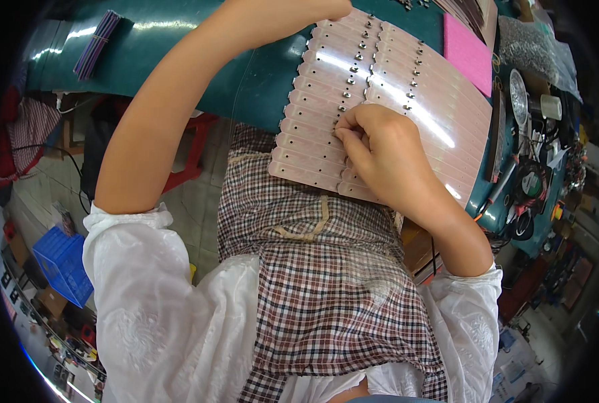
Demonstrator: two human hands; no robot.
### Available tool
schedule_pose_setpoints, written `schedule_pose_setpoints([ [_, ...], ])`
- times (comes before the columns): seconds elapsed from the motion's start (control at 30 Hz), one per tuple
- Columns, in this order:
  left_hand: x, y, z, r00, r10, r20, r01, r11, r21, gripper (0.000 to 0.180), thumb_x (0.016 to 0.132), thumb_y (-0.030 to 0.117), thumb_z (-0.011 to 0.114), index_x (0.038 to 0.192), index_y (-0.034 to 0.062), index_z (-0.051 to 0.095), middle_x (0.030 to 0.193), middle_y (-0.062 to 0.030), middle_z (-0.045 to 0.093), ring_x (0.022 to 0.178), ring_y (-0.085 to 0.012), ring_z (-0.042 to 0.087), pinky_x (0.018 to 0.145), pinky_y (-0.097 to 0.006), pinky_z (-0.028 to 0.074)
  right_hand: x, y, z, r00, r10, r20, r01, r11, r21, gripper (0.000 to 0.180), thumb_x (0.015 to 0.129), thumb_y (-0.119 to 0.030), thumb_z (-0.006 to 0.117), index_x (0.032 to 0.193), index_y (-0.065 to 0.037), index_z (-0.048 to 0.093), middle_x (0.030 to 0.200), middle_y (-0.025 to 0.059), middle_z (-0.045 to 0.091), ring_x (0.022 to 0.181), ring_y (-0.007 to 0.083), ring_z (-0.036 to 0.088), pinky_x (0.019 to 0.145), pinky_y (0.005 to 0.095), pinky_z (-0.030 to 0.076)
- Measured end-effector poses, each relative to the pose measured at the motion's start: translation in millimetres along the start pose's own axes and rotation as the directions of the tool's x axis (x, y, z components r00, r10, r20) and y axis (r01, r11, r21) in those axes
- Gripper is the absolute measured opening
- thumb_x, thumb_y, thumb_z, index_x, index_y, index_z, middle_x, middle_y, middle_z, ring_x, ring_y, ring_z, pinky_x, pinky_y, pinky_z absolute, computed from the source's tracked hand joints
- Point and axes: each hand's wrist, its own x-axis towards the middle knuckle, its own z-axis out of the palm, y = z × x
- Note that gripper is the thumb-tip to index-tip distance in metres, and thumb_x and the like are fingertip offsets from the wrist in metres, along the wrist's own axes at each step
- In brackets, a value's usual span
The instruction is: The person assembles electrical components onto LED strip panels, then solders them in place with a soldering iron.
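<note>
A pale pink panel point(306, 149) of joined strips with scalloped ends and small dark holes lies at the table's near edge. Small metal clips point(351, 82) sit in two rows over some of the holes. My right hand point(386, 144) is closed in a pinch over the panel, thumb and forefinger together just below the left row of clips. Whatever is between those fingertips is too small to make out. At the top edge, my left hand point(323, 8) is partly cut off beside the panel's far end. Its visible fingers are curled closed, and their contents are hidden.
The green table point(259, 74) carries a banded bundle of purple strips point(96, 46) at the left. Right of the panel lie a bright pink sheet point(466, 50), a clear bag of small metal parts point(531, 50) and cluttered tools. A blue crate point(63, 265) stands low at the left.
</note>
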Motion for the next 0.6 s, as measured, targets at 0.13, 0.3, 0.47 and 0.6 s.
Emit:
schedule_pose_setpoints([
  [0.13,-25,-15,-6,0.999,0.03,0.019,-0.028,0.993,-0.113,0.016,0.083,0.014,0.069,0.085,-0.0015,0.067,0.075,-0.0081,0.066,0.066,-0.0156,0.061,0.063,-0.031,0.049,0,-1,1,1.0,-0.027,-0.002,0.027,0.999,-0.025,0.014,0.086,-0.006,0.062,0.084,0.008,0.063,0.084,0.0266,0.065,0.08,0.0443,0.065,0.075,0.0489,0.053],
  [0.3,-56,-3,-6,0.997,-0.039,0.071,0.042,0.998,-0.051,0.011,0.089,0.013,0.064,0.09,0.0017,0.065,0.069,0.0059,0.053,0.059,0.0001,0.042,0.052,-0.023,0.034,0,-3,-2,1.0,0.005,0.02,-0.004,1.0,-0.014,0.013,0.086,-0.005,0.063,0.084,0.007,0.063,0.084,0.0267,0.065,0.08,0.0442,0.065,0.074,0.0492,0.053],
  [0.47,-82,-5,-1,0.99,0.059,0.128,-0.059,0.998,-0.006,0.009,0.087,0.01,0.066,0.088,0.0017,0.064,0.061,0.0073,0.043,0.053,-0.0001,0.028,0.048,-0.024,0.024,-2,-1,0,1.0,0.017,0.027,-0.016,1.0,-0.018,0.012,0.086,-0.005,0.063,0.085,0.007,0.062,0.084,0.0258,0.065,0.079,0.0436,0.065,0.073,0.0489,0.053],
  [0.6,-100,-10,6,0.982,0.106,0.156,-0.115,0.992,0.047,0.012,0.084,0.01,0.069,0.09,0.0003,0.064,0.071,0.0007,0.055,0.055,-0.0051,0.034,0.05,-0.026,0.03,-4,4,8,0.993,-0.114,-0.014,0.112,0.988,-0.108,0.01,0.084,-0.005,0.064,0.083,0.004,0.06,0.08,0.0222,0.063,0.072,0.0403,0.065,0.066,0.0455,0.054],
])
